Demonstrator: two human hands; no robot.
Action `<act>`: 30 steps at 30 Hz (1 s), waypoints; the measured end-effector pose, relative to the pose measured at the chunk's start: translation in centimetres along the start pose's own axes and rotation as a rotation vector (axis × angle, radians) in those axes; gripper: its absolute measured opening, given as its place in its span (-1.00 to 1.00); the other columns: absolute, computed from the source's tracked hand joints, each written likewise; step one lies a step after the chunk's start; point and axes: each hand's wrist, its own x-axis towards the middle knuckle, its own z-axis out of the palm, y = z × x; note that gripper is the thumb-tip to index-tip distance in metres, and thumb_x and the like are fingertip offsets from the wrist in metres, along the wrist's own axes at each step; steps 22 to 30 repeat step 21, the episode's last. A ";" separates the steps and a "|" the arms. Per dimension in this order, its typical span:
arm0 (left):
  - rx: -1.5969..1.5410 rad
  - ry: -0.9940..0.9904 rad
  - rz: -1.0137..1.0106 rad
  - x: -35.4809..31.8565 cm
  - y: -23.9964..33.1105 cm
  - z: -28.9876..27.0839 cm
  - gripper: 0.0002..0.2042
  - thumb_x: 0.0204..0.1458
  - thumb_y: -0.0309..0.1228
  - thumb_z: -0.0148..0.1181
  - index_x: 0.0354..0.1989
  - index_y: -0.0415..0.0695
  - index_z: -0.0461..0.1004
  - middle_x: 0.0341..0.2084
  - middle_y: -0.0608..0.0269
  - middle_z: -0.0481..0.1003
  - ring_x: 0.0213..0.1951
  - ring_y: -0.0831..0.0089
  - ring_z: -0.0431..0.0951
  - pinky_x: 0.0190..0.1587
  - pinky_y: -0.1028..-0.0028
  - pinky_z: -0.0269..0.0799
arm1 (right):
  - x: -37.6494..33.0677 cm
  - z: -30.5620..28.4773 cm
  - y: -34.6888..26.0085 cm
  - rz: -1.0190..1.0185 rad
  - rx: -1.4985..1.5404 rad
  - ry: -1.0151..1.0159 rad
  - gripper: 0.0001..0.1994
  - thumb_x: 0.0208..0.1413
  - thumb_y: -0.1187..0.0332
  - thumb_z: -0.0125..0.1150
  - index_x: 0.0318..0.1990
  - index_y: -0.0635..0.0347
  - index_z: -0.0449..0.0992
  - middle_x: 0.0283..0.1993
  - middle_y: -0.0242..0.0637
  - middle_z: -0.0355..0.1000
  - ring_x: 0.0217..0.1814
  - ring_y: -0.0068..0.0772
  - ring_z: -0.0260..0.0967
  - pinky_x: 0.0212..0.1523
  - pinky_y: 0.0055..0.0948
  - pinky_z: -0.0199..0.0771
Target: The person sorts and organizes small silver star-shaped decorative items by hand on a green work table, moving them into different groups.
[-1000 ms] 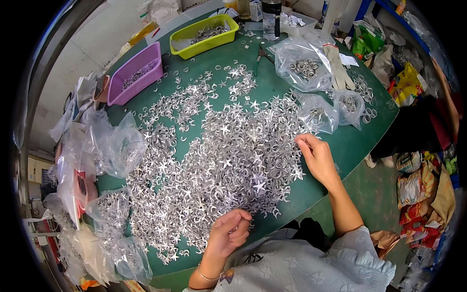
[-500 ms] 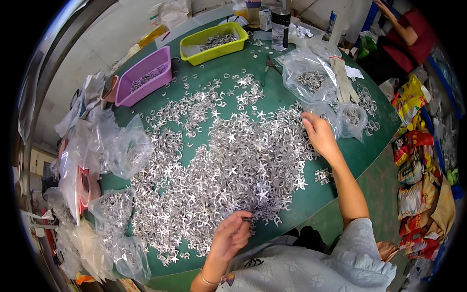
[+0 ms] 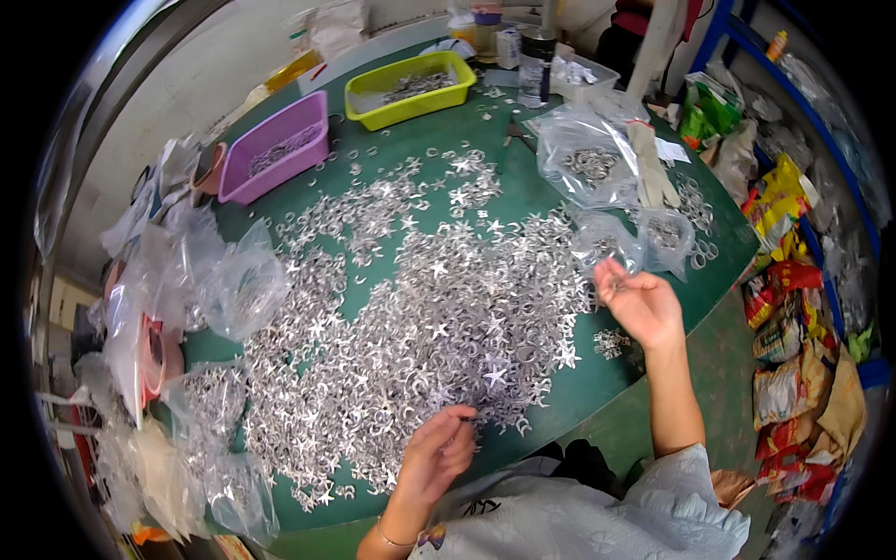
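A wide heap of small silver metal pieces, many star-shaped and others curved like open rings, covers the middle of the green table. My left hand is closed in a pinch at the heap's near edge; what its fingertips hold is too small to name. My right hand, palm turned up, is off the heap's right side with curled fingers. Something small and greyish shows at those fingers, but I cannot make it out. Just below that hand lies a small cluster of silver pieces.
A purple basket and a yellow-green basket stand at the back with metal pieces inside. Clear bags of rings, a glove and pliers lie back right. More plastic bags line the left. Colourful packages fill a rack at right.
My right hand has moved off the heap's right edge, to the right and nearer me, and turned palm up. My left hand stays nearly in place. The person at back right has mostly left view.
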 end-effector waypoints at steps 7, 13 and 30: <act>-0.039 0.032 -0.028 0.1 -0.1 -0.1 -0.77 0.12 -0.44 -0.15 -0.09 -0.26 0.30 -0.67 0.44 0.05 -0.66 0.69 0.01 -0.65 0.69 -0.07 | 4.7 -2.0 -4.0 -0.379 -0.287 -0.052 -0.64 -0.26 0.72 -0.06 -0.19 0.52 0.15 -0.18 -0.07 0.17 -0.05 -0.20 0.13 0.16 -0.29 0.08; -0.206 0.066 0.071 -1.7 0.0 -0.7 -0.74 0.12 -0.40 -0.16 -0.07 -0.25 0.30 -0.59 0.41 0.15 -0.58 0.66 0.11 -0.58 0.67 0.03 | 5.8 -1.8 -2.3 -0.460 -0.696 -0.113 -0.76 -0.12 0.59 0.01 -0.21 0.40 0.27 -0.25 -0.25 0.20 -0.16 -0.40 0.17 0.02 -0.45 0.12; -0.375 -0.008 0.457 -4.4 1.7 -1.9 -0.49 0.11 -0.12 -0.17 0.16 -0.19 0.12 0.09 0.16 0.23 0.13 0.38 0.20 0.12 0.49 0.10 | -0.4 1.0 5.2 -0.662 -1.091 -0.113 -0.41 -0.04 0.42 0.08 0.19 0.34 0.07 0.28 -0.21 -0.01 0.34 -0.27 -0.18 0.25 -0.19 -0.24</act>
